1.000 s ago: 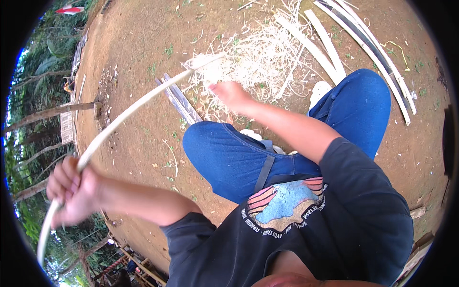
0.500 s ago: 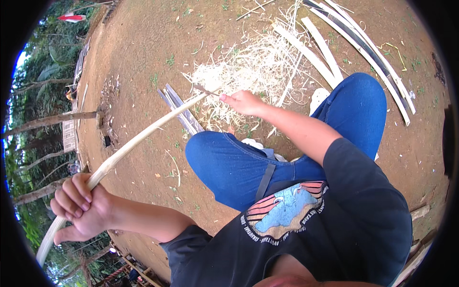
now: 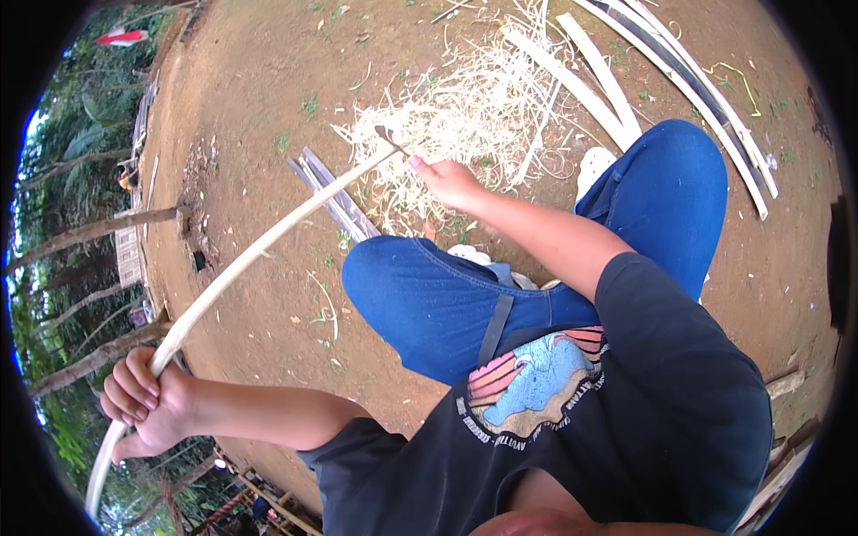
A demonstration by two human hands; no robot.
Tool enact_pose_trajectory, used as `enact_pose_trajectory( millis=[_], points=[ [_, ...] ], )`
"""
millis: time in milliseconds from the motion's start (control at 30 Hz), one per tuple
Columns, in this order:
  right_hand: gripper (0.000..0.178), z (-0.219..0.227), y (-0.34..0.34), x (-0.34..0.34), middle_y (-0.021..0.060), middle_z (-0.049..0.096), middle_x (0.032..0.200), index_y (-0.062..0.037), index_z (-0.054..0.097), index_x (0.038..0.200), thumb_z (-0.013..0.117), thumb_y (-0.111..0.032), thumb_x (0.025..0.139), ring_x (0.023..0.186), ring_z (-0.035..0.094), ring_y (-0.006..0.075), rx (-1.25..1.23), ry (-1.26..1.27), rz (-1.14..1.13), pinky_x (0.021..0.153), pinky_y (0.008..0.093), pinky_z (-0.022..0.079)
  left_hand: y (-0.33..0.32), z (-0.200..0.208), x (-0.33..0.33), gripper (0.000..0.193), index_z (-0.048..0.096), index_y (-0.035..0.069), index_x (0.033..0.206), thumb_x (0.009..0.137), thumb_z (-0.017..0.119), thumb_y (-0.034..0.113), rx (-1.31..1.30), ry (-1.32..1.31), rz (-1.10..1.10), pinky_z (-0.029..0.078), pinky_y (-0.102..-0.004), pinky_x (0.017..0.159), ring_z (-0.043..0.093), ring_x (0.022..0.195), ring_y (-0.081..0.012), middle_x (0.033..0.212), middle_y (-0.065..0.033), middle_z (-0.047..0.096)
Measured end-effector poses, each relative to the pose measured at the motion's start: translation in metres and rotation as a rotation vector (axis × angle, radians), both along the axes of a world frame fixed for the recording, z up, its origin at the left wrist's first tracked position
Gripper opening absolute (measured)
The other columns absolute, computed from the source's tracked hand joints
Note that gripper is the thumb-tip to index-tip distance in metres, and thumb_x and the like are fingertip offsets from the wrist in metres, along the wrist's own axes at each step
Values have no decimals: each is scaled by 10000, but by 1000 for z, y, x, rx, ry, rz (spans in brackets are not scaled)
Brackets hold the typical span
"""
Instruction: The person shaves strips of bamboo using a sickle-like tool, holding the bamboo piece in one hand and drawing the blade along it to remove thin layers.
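A long, pale strip of split wood or bamboo (image 3: 255, 250) runs diagonally from the lower left up toward the middle. My left hand (image 3: 147, 402) is closed around its lower part, fingers wrapped over it. At the strip's far end, my right hand (image 3: 447, 183) grips a small knife (image 3: 390, 138); its handle is mostly hidden in my fingers. The dark blade lies against or just over the tip of the strip; I cannot tell whether it touches. Beneath both is a heap of thin, curly pale shavings (image 3: 465, 112) on the dirt.
My bent knees in blue jeans (image 3: 420, 304) frame the work. Dark flat strips (image 3: 332, 196) lie beside my left knee. Pale split pieces (image 3: 572, 89) and long curved strips (image 3: 688, 85) rest on the brown ground (image 3: 259, 80) at upper right. Trees (image 3: 80, 223) stand at the left.
The knife blade has turned from pointing left to pointing more upward, away from me. My right hand has shifted slightly, and the strip's far end sits a little farther off. My left hand keeps its grip.
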State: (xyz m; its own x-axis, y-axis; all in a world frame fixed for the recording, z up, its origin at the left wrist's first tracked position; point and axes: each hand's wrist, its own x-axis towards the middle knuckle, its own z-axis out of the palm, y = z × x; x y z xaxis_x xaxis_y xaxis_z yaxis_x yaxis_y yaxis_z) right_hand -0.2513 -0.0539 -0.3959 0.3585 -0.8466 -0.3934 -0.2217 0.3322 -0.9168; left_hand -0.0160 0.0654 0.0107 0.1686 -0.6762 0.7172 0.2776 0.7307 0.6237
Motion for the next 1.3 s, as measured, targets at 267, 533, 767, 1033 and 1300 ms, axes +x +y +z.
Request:
enact_pose_trajectory(
  millis=[267, 533, 767, 1033, 1300],
  points=[
    [691, 1, -12, -3, 80, 644, 657, -27, 681, 786, 447, -654, 957, 595, 618, 227, -137, 29, -40, 654, 423, 492, 19, 24, -27, 761, 346, 178, 507, 884, 192, 821, -131, 14, 156, 273, -188, 279, 288, 298, -51, 406, 59, 357],
    [730, -58, -28, -60, 23, 479, 547, -62, 505, 636, 370, -708, 947, 440, 475, 134, 226, 11, -444, 452, 299, 417, 45, 24, -1, 784, 285, 194, 492, 762, 249, 930, -222, -6, 86, 273, -221, 373, 293, 367, -79, 417, 58, 309],
    [731, -30, -30, -43, 22, 500, 581, -56, 521, 661, 365, -711, 947, 413, 461, 123, 226, -257, -564, 430, 296, 420, -96, -162, -47, 701, 300, 197, 526, 851, 461, 797, 109, -43, 104, 229, -263, 478, 260, 462, -91, 472, 67, 292],
    [680, -22, 13, -11, -35, 363, 522, -114, 504, 651, 266, -645, 1002, 463, 350, 109, 81, -115, -212, 410, 282, 336, -157, -278, -90, 592, 250, 177, 598, 1013, 293, 597, 356, 36, 270, 233, -235, 389, 238, 396, -84, 453, 36, 276],
    [803, 28, 27, 45, 126, 584, 560, -26, 612, 632, 352, -719, 946, 560, 597, 260, -198, -257, -31, 573, 408, 451, -166, -287, -76, 584, 246, 183, 640, 993, 323, 642, 416, 105, 482, 211, -251, 409, 218, 407, -97, 469, 30, 261]
  ],
)
